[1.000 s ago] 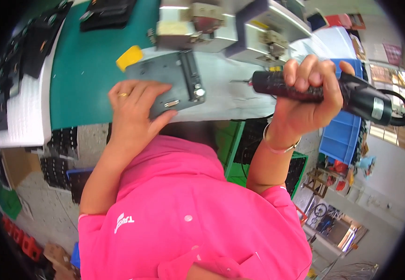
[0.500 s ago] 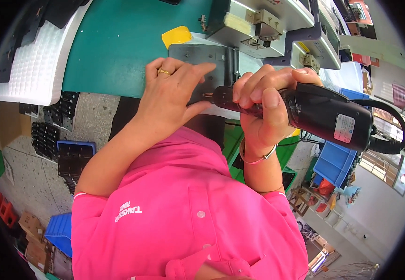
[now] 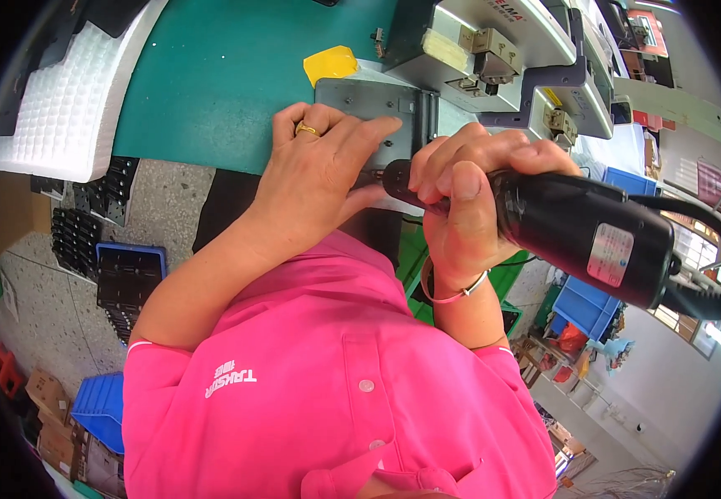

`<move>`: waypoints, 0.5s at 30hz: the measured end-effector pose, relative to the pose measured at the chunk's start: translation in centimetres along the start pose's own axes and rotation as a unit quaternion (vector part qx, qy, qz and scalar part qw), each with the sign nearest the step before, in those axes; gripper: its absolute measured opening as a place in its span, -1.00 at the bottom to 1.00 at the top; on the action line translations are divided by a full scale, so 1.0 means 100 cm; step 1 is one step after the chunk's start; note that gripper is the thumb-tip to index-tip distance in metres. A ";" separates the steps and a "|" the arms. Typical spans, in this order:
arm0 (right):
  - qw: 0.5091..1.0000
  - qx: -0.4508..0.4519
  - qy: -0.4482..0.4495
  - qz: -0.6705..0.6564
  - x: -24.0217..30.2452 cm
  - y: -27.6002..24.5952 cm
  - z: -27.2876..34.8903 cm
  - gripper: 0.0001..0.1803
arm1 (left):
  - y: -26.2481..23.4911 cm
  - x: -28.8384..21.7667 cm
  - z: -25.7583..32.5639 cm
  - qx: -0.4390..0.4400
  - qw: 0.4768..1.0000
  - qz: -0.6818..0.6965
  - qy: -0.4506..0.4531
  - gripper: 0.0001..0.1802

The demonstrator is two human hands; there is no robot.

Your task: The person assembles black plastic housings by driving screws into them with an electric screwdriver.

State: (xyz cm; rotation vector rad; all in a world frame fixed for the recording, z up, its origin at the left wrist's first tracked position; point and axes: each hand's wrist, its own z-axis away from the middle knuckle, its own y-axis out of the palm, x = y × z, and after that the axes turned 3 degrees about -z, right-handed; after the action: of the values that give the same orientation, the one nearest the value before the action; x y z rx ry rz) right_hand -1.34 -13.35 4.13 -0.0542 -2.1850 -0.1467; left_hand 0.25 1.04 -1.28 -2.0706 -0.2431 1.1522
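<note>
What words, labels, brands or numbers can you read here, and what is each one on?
I won't copy the wording, but here is where it stands.
Pink shirt: white lettering on its front.
Grey machine: red letters with smaller print.
Black power tool in the right hand: pale label, print too small to read.

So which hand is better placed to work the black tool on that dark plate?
Probably the right hand: it grips the black tool, nose toward the dark plate; the left hand partly covers the plate.
</note>
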 end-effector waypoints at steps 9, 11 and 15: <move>0.995 0.069 -0.005 0.072 0.004 -0.007 0.000 -0.55 | -0.010 0.000 -0.003 0.014 0.998 -0.050 0.034 -0.14; 0.995 0.055 -0.007 0.086 0.004 -0.008 0.001 -0.53 | -0.017 0.002 -0.005 0.019 0.997 -0.068 0.033 -0.11; 0.993 0.025 -0.016 0.110 0.008 -0.010 0.005 -0.48 | -0.017 0.014 -0.008 0.049 0.990 -0.127 0.036 -0.01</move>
State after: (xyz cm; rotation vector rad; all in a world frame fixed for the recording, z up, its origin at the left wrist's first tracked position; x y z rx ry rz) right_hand -2.27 -14.32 4.38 -0.2698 -2.1956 0.0347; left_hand 2.04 2.48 -0.82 -1.9266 -0.3944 0.9159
